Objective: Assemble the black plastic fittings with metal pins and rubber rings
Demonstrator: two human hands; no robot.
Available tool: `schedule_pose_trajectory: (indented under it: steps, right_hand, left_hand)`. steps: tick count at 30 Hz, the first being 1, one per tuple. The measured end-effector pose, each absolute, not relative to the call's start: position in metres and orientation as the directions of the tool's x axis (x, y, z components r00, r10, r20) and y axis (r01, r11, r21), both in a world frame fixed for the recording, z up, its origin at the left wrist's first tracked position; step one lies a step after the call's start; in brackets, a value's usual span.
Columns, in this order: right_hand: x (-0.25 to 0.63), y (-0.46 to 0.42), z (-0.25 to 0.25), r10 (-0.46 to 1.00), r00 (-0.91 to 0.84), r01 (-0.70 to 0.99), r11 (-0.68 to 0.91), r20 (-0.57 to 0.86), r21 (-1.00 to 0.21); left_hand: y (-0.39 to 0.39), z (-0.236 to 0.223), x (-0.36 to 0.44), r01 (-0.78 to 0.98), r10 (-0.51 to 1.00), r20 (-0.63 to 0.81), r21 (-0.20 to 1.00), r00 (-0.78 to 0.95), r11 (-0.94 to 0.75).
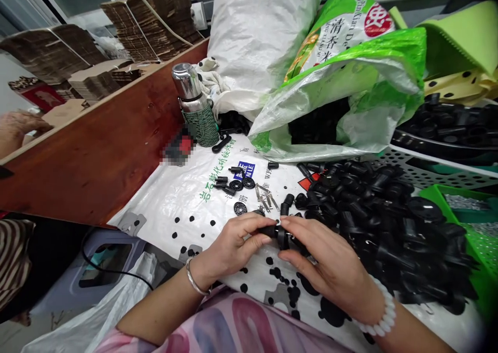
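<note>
My left hand (236, 243) and my right hand (329, 257) meet over the white sheet (155, 220), close to my body. Between them is a black plastic part (283, 237) with a round collar, pinched at its left end by my left thumb and fingers. My right fingers close around its right side and hide some of it. Just beyond the hands lie several thin metal strips (266, 197), a black slotted disc (240, 207) and small black cylinders (221, 181). A large pile of black plastic parts (361, 215) spreads beside my right hand.
A steel thermos (196, 109) in a green net stands by the upright wooden board (97, 150). Behind are an opened green-and-white bag (373, 57) with black contents and a white sack (257, 36). Right is a green crate (439, 200); far left, another person's hand (25, 124).
</note>
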State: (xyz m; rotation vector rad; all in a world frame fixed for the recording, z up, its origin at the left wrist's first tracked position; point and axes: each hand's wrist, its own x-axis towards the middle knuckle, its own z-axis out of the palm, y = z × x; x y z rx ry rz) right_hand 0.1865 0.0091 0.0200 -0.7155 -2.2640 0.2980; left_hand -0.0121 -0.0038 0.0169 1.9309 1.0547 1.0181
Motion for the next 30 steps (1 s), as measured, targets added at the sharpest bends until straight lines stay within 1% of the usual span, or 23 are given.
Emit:
schedule_pose_trajectory:
  steps: [3, 5, 8, 11, 13, 16, 20, 23, 26, 28, 30]
  right_hand:
    - [0.185, 0.008, 0.022, 0.543, -0.607, 0.388, 0.84, 0.581, -0.379]
    - [0.185, 0.008, 0.024, 0.538, -0.612, 0.383, 0.843, 0.58, -0.379]
    - [0.184, 0.007, 0.027, 0.518, -0.64, 0.348, 0.854, 0.567, -0.387]
    - [0.184, 0.005, 0.03, 0.508, -0.663, 0.312, 0.855, 0.551, -0.413]
    - [0.183, 0.004, 0.029, 0.546, -0.639, 0.345, 0.833, 0.542, -0.433]
    - [0.181, 0.001, 0.027, 0.609, -0.572, 0.407, 0.792, 0.55, -0.455]
    - [0.175, -0.001, 0.022, 0.651, -0.501, 0.455, 0.759, 0.57, -0.466]
    - [0.172, 0.001, 0.02, 0.687, -0.462, 0.498, 0.724, 0.561, -0.477]
    - [0.173, 0.005, 0.025, 0.71, -0.488, 0.543, 0.703, 0.508, -0.46]
    - [0.176, 0.008, 0.032, 0.695, -0.53, 0.567, 0.716, 0.486, -0.407]
    - [0.178, 0.009, 0.039, 0.646, -0.606, 0.548, 0.762, 0.464, -0.346]
  left_hand:
    - [-0.004, 0.018, -0.014, 0.296, 0.88, 0.284, 0.864, 0.381, -0.407]
    - [-0.004, 0.019, -0.015, 0.313, 0.875, 0.266, 0.859, 0.405, -0.405]
    - [-0.006, 0.022, -0.018, 0.351, 0.861, 0.219, 0.846, 0.458, -0.402]
    - [-0.008, 0.025, -0.021, 0.338, 0.839, 0.2, 0.849, 0.506, -0.407]
    - [-0.009, 0.025, -0.022, 0.362, 0.836, 0.227, 0.822, 0.5, -0.44]
    - [-0.01, 0.022, -0.02, 0.406, 0.833, 0.311, 0.76, 0.457, -0.507]
    - [-0.011, 0.013, -0.016, 0.414, 0.808, 0.419, 0.704, 0.414, -0.577]
    - [-0.012, 0.007, -0.011, 0.436, 0.79, 0.468, 0.662, 0.395, -0.61]
    - [-0.01, 0.003, -0.009, 0.405, 0.818, 0.456, 0.714, 0.351, -0.572]
    - [-0.009, 0.003, -0.009, 0.361, 0.845, 0.433, 0.768, 0.315, -0.528]
    - [-0.008, 0.004, -0.009, 0.342, 0.86, 0.408, 0.796, 0.305, -0.499]
